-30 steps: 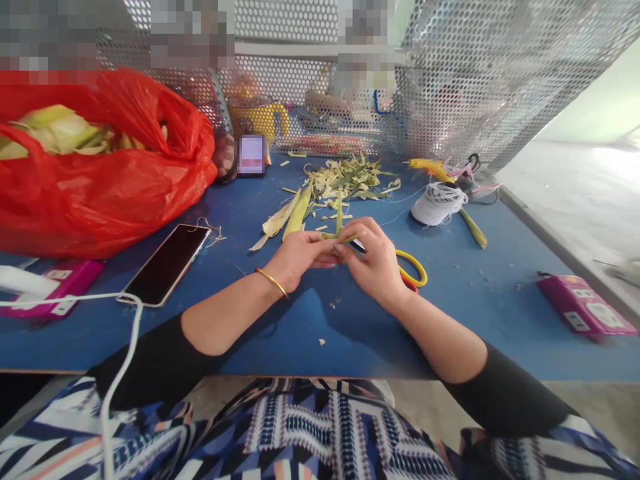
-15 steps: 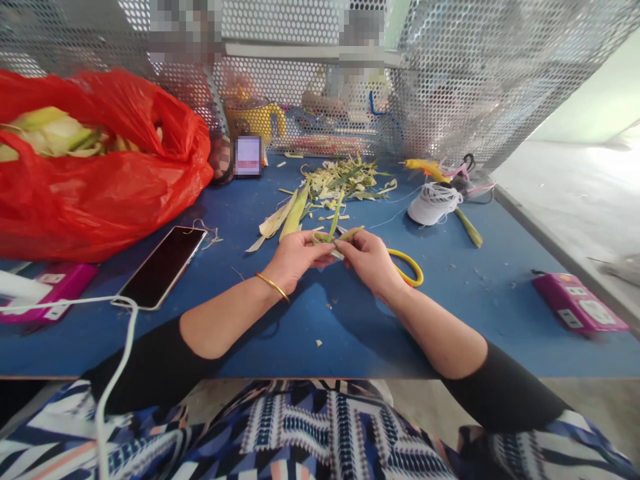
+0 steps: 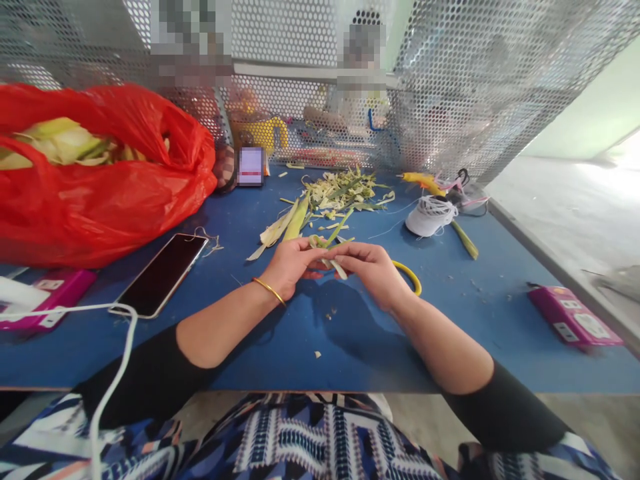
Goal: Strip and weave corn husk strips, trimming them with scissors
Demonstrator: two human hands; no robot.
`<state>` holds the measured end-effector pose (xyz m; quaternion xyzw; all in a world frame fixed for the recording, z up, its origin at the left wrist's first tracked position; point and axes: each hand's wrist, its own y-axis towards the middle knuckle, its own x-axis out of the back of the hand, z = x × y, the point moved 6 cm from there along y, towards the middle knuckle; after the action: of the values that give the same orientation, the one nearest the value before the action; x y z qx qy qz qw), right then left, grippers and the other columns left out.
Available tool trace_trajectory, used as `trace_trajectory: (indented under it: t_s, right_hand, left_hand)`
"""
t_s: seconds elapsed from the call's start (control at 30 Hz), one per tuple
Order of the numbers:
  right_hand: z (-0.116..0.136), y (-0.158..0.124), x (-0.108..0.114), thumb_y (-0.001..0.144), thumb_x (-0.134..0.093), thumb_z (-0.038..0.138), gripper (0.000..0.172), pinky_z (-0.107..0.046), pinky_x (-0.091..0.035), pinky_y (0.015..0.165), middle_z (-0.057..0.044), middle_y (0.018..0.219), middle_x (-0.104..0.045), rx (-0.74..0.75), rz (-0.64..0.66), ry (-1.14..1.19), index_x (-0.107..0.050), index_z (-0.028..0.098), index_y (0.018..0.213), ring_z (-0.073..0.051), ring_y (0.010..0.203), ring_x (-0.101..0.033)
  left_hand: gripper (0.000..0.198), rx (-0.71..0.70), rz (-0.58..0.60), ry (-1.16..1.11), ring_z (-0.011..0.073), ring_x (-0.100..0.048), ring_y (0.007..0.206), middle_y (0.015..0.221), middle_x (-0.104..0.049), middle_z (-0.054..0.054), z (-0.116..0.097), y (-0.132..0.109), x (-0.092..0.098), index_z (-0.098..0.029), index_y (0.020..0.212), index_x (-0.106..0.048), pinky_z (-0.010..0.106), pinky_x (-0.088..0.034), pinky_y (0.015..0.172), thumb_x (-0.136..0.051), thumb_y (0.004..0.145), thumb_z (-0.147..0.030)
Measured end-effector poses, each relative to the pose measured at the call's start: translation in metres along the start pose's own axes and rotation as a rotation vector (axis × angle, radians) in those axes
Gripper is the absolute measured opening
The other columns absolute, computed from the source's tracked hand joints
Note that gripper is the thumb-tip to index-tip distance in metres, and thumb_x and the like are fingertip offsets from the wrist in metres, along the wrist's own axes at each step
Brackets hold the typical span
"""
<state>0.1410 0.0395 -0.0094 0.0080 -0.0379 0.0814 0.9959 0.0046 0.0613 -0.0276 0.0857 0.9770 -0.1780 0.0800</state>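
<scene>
My left hand (image 3: 296,265) pinches a small bundle of green corn husk strips (image 3: 334,235) over the middle of the blue table. From the other side my right hand (image 3: 369,268) closes on the same strips, its fingertips meeting the left ones. A pale strip end pokes out below the fingers; how the strips are folded inside is hidden. Just beyond my left hand lie longer corn husks (image 3: 299,219). Behind them spreads a heap of shredded husk (image 3: 345,190). Partly covered by my right hand is a pair of scissors, its yellow handle (image 3: 414,277) showing.
A red plastic bag (image 3: 150,207) of husks fills the left side. A smartphone (image 3: 160,275), a purple power strip (image 3: 55,300) and a white cable (image 3: 131,333) lie nearer. At right are white thread (image 3: 431,215) and a purple box (image 3: 575,315). A perforated metal screen (image 3: 310,40) stands behind.
My right hand has shifted its fingers leftward over the strips, and the upright strip now leans more to the right. The whole view has tilted slightly, lowering the scene.
</scene>
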Motion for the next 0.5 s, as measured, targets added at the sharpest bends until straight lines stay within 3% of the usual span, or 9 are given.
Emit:
trace_trajectory:
  t_s: [0.13, 0.2, 0.3, 0.37, 0.5]
  right_hand:
    - [-0.002, -0.001, -0.002, 0.074, -0.073, 0.032, 0.019, -0.032, -0.054, 0.07, -0.003, 0.078, -0.074, 0.004, 0.03, 0.014, -0.075, 0.018, 0.086, -0.015, 0.068, -0.065]
    - [0.007, -0.004, 0.001, 0.081, -0.069, 0.031, 0.012, -0.032, -0.052, 0.071, -0.003, 0.078, -0.072, 0.163, -0.038, -0.229, -0.073, 0.02, 0.082, -0.017, 0.071, -0.064]
    - [0.028, -0.013, 0.003, 0.091, -0.06, 0.028, 0.018, -0.036, -0.047, 0.08, -0.006, 0.085, -0.07, 0.498, -0.217, -0.712, -0.068, 0.022, 0.076, -0.02, 0.081, -0.063]
    - [0.032, -0.015, 0.001, 0.094, -0.055, 0.025, 0.02, -0.038, -0.044, 0.087, -0.008, 0.091, -0.07, 0.617, -0.272, -0.919, -0.063, 0.022, 0.076, -0.022, 0.087, -0.062]
    - [0.019, -0.004, 0.006, 0.094, -0.049, 0.022, 0.015, -0.031, -0.039, 0.068, -0.006, 0.078, -0.065, 0.468, -0.245, -1.066, -0.056, 0.022, 0.08, -0.019, 0.068, -0.055]
  left_hand:
    - [0.01, -0.047, 0.063, 0.008, 0.0156, -0.068, 0.066, 0.074, -0.072, 0.005, 0.0, 0.001, -0.002, -0.018, 0.078, -0.072, 0.03, -0.058, 0.068, -0.08, 0.072, -0.018]
    - [0.007, -0.061, 0.082, 0.035, 0.0149, -0.067, 0.065, 0.072, -0.07, 0.004, 0.0, -0.001, -0.004, -0.019, 0.078, -0.073, 0.03, -0.059, 0.069, -0.079, 0.073, -0.018]
    - [0.003, -0.055, 0.121, 0.091, 0.0122, -0.064, 0.059, 0.063, -0.065, 0.0, 0.0, -0.006, -0.01, -0.018, 0.073, -0.072, 0.027, -0.057, 0.065, -0.074, 0.074, -0.016]
    - [0.005, -0.037, 0.153, 0.12, 0.011, -0.063, 0.056, 0.061, -0.064, -0.001, 0.001, -0.009, -0.013, -0.016, 0.071, -0.071, 0.026, -0.056, 0.061, -0.073, 0.075, -0.014]
    - [0.003, 0.003, 0.19, 0.132, 0.0105, -0.063, 0.055, 0.061, -0.065, -0.001, 0.001, -0.012, -0.016, -0.015, 0.075, -0.072, 0.024, -0.054, 0.059, -0.073, 0.077, -0.013]
